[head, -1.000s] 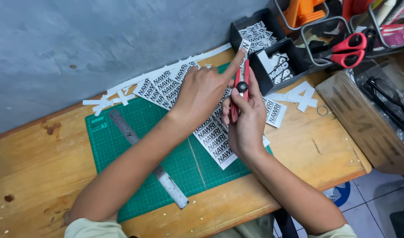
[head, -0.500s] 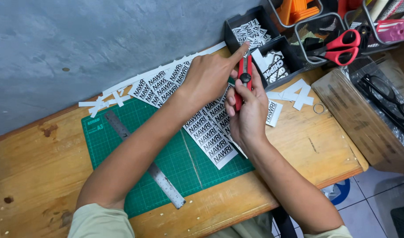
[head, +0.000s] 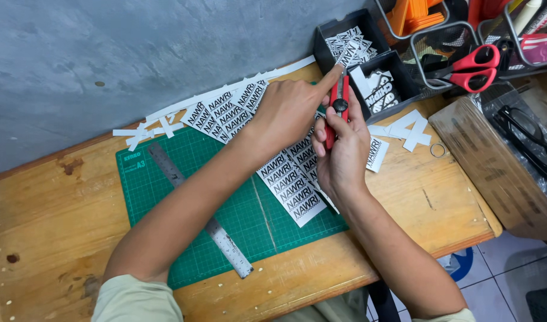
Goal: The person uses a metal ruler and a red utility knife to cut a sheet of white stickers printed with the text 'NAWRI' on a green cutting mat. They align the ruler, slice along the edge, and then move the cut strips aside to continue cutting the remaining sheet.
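My right hand (head: pixel 344 152) is closed around a red utility knife (head: pixel 338 107), its tip pointing up and away from me. My left hand (head: pixel 291 107) lies just left of it, index finger stretched out to the knife's upper end. Under both hands, white printed label sheets (head: pixel 291 185) lie across a green cutting mat (head: pixel 184 203) on the wooden table (head: pixel 52 220). Both hands hover over the mat's far right corner.
A steel ruler (head: pixel 199 209) lies diagonally on the mat. Thin paper offcuts (head: pixel 145 130) sit at the mat's far edge. Black trays (head: pixel 369 65) holding cut labels stand at the back right, beside wire baskets with red scissors (head: pixel 473 67). A cardboard box (head: pixel 494 161) borders the right.
The view has shifted slightly. My hands stay together over the labels, the knife rising a little toward the black trays, with my left index finger now extended along its top.
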